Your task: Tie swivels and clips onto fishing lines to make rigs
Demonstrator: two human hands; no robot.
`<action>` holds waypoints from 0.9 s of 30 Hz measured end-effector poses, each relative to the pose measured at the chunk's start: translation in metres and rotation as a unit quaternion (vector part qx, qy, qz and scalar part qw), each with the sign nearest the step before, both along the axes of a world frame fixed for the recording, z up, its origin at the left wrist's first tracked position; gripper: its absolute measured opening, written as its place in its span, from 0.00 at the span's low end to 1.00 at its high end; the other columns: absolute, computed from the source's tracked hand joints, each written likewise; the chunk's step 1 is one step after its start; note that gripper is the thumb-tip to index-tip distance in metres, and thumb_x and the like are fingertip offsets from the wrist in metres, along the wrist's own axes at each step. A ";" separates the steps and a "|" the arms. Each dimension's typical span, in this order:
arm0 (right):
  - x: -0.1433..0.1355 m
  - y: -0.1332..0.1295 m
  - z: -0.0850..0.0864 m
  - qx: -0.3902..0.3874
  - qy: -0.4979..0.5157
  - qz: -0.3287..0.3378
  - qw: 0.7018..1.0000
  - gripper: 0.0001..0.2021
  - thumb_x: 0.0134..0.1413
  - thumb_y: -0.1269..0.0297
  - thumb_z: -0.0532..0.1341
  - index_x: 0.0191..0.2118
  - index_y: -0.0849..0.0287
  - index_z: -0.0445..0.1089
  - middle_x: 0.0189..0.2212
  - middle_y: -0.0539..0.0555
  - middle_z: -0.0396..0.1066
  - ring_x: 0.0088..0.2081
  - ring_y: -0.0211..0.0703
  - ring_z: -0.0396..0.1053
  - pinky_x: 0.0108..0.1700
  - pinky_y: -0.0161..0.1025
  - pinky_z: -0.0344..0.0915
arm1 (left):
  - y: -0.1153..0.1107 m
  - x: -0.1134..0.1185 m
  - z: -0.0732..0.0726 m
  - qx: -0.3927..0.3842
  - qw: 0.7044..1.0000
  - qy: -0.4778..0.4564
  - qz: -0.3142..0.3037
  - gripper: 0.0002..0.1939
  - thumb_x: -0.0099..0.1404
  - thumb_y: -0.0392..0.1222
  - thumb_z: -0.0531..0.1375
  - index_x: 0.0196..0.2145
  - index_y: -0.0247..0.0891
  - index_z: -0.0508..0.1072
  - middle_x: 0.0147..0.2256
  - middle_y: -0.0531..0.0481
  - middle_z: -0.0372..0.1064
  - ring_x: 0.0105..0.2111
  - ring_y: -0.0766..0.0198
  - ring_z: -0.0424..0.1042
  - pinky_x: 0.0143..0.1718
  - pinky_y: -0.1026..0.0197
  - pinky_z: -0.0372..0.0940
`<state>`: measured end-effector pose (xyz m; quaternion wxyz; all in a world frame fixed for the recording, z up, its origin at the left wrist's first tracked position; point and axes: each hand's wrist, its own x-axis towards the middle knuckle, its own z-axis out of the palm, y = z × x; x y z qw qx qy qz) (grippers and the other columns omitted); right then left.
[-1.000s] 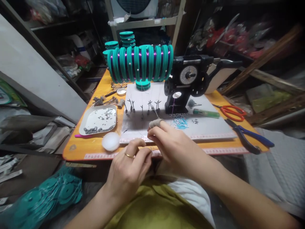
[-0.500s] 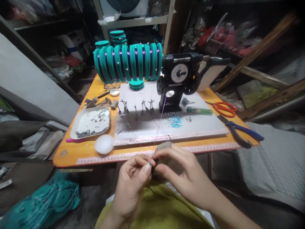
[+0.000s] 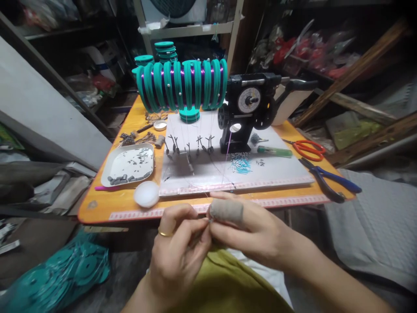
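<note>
Left hand (image 3: 181, 245) and right hand (image 3: 260, 230) are holding a tiny, unidentifiable piece (image 3: 210, 221) in closed pinches, presumably steadying it.

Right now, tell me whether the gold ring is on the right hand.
No, the gold ring sits on a finger of the left hand.

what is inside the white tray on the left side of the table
In the white tray, small grey bits lie scattered, and larger grey pieces line the near edge. Anything directly beneath those pieces is covered and can't be seen.
</note>
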<state>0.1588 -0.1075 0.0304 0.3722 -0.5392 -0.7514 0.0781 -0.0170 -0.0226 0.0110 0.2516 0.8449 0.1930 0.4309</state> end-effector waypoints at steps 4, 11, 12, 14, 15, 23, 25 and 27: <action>0.005 0.013 0.015 -0.031 -0.008 -0.010 0.999 0.07 0.63 0.71 0.59 0.43 0.55 0.72 0.39 0.53 0.68 0.35 0.38 0.71 0.37 0.33 0.71 | 0.005 0.000 -0.003 0.098 0.995 0.018 -0.017 0.14 0.59 0.26 0.63 0.40 0.42 0.77 0.35 0.46 0.72 0.33 0.61 0.76 0.38 0.63 0.73; 0.007 0.030 0.021 -0.056 -0.061 -0.053 0.995 0.09 0.56 0.76 0.62 0.40 0.57 0.70 0.35 0.50 0.62 0.28 0.34 0.63 0.30 0.31 0.64 | 0.013 0.003 -0.007 0.028 0.991 0.073 -0.105 0.11 0.60 0.29 0.64 0.37 0.43 0.82 0.38 0.41 0.80 0.37 0.53 0.78 0.40 0.56 0.71; 0.007 0.028 0.018 -0.031 -0.058 -0.057 0.996 0.08 0.58 0.76 0.61 0.40 0.57 0.70 0.37 0.52 0.63 0.28 0.35 0.65 0.30 0.31 0.64 | 0.011 0.004 -0.007 -0.018 0.992 0.063 -0.104 0.11 0.60 0.29 0.64 0.36 0.43 0.81 0.37 0.42 0.80 0.37 0.54 0.78 0.40 0.57 0.71; 0.006 0.018 0.011 0.049 -0.036 -0.071 0.996 0.09 0.62 0.76 0.58 0.43 0.58 0.71 0.44 0.57 0.66 0.34 0.37 0.70 0.35 0.33 0.68 | 0.004 0.008 -0.008 -0.151 0.986 0.026 -0.066 0.09 0.60 0.30 0.64 0.33 0.43 0.80 0.36 0.45 0.78 0.36 0.57 0.77 0.39 0.60 0.69; 0.006 0.012 0.008 0.091 -0.018 -0.087 0.992 0.10 0.63 0.77 0.57 0.45 0.59 0.72 0.46 0.58 0.66 0.39 0.39 0.71 0.40 0.34 0.70 | 0.000 0.010 -0.008 -0.237 0.971 0.002 -0.041 0.07 0.60 0.31 0.64 0.30 0.42 0.79 0.35 0.45 0.77 0.36 0.59 0.76 0.37 0.62 0.69; -0.014 -0.020 -0.024 -0.108 0.268 -0.171 0.942 0.04 0.53 0.72 0.69 0.35 0.56 0.78 0.30 0.51 0.73 0.29 0.38 0.72 0.32 0.34 0.72 | -0.033 0.029 -0.018 -0.711 0.676 -0.191 -0.047 0.13 0.55 0.42 0.72 0.25 0.34 0.72 0.33 0.53 0.69 0.24 0.76 0.62 0.26 0.71 0.60; -0.021 -0.022 -0.032 -0.111 0.334 -0.175 0.920 0.04 0.52 0.74 0.69 0.31 0.58 0.78 0.28 0.50 0.73 0.27 0.37 0.72 0.28 0.32 0.71 | -0.037 0.033 -0.019 -0.721 0.661 -0.204 -0.052 0.13 0.54 0.41 0.72 0.25 0.34 0.72 0.34 0.52 0.69 0.29 0.72 0.66 0.28 0.71 0.61; -0.025 -0.026 -0.038 -0.077 0.346 -0.186 0.916 0.05 0.54 0.75 0.67 0.30 0.59 0.77 0.27 0.50 0.73 0.28 0.38 0.73 0.28 0.31 0.71 | -0.039 0.036 -0.018 -0.733 0.647 -0.201 -0.060 0.13 0.53 0.41 0.73 0.25 0.33 0.73 0.30 0.53 0.68 0.27 0.73 0.65 0.27 0.73 0.60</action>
